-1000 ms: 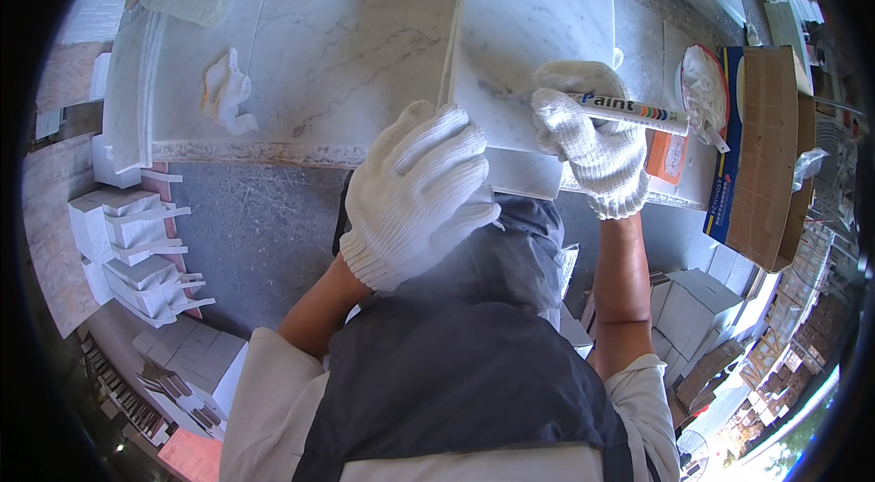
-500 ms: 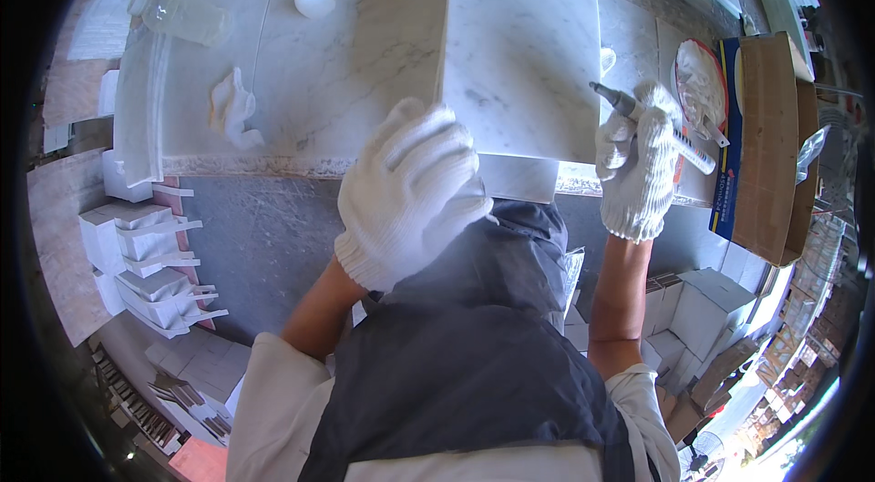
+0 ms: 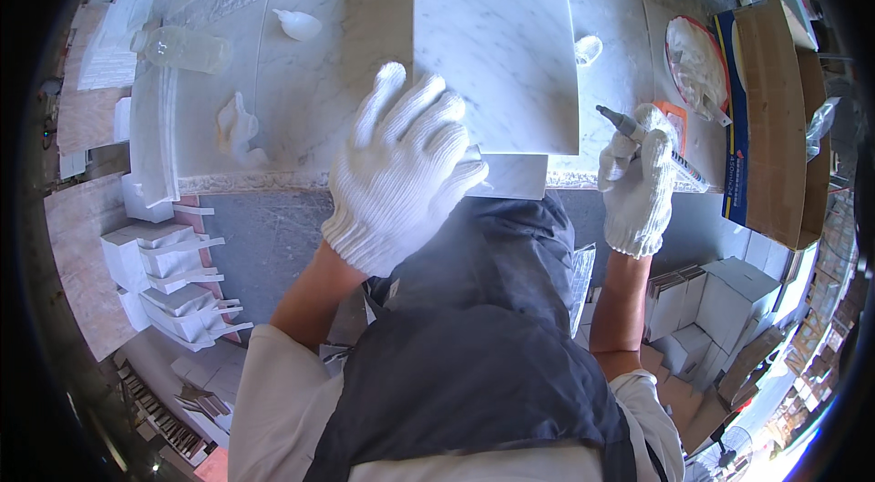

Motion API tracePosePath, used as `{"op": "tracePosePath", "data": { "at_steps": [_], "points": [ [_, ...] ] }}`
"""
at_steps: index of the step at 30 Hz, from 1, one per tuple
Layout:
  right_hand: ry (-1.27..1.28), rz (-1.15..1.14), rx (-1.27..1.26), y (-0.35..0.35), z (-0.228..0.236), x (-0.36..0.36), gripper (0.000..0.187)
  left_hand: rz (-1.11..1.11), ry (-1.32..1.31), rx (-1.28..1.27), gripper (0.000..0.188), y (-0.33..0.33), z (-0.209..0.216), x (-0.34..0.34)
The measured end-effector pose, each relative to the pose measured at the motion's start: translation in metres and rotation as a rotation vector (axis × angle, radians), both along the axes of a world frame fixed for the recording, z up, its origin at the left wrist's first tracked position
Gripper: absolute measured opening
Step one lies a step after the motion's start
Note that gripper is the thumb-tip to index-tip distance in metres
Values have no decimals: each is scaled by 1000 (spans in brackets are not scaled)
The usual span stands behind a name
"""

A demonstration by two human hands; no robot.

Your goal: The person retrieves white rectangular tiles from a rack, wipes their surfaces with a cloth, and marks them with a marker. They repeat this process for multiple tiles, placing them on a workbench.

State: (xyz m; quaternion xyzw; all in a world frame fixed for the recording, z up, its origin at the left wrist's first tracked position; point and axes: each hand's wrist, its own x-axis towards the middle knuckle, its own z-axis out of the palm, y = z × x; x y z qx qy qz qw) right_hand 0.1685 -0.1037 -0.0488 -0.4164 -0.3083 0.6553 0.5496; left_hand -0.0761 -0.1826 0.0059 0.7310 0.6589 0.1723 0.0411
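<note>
A grey-veined white marble slab (image 3: pixel 497 45) lies lengthwise away from me on the worktop, its near end toward my body. At its near left corner is my left hand (image 3: pixel 392 177) in a white knit glove, fingers spread apart, the fingertips over the slab's left edge; whether they touch is hard to tell. Under the near end a smaller marble piece (image 3: pixel 519 177) sticks out. To the right of the slab, my gloved right hand (image 3: pixel 638 195) grips a marker pen (image 3: pixel 622 122), its dark tip pointing up and left.
Left on the worktop (image 3: pixel 314 108) are a white squeeze bottle (image 3: pixel 299 25), a crumpled white piece (image 3: pixel 237 127) and a clear bottle (image 3: pixel 187 51). At right sit a red-rimmed container of white stuff (image 3: pixel 697 67), an orange item (image 3: pixel 673 120) and a cardboard box (image 3: pixel 773 122).
My left hand's fingers have spread from a more curled pose. The slab appears a little farther left, baring more of a small white object at its right. My right hand still holds the marker pen.
</note>
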Motion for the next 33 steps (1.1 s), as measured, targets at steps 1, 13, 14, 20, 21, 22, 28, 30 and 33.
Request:
{"op": "tracePosePath", "data": {
  "at_steps": [1, 13, 14, 20, 21, 22, 28, 30, 33],
  "points": [
    [80, 66, 34, 0, 0, 2, 41, 12, 38, -7, 30, -2, -2, 1],
    [172, 64, 36, -2, -10, 12, 57, 3, 93, 41, 30, -4, -17, -7],
    [152, 39, 20, -3, -10, 11, 58, -14, 127, 46, 30, -2, -15, -7],
    [30, -121, -52, -7, -3, 7, 62, -65, 204, 104, 33, 2, -7, -8],
    [23, -131, -54, -8, -3, 5, 62, -53, 209, 129, 33, 5, -9, -9],
    [22, -134, -44, -9, -2, 4, 62, -41, 217, 109, 33, 4, -8, -8],
    [63, 39, 97, -15, -1, 1, 56, -66, 171, -15, 31, -4, 6, -11],
    [105, 99, 91, -21, 1, 2, 55, -148, 56, 29, 29, -10, 11, -14],
    [188, 258, 44, -32, 5, 1, 56, -139, -144, 152, 29, -19, 5, -3]
  ]
}}
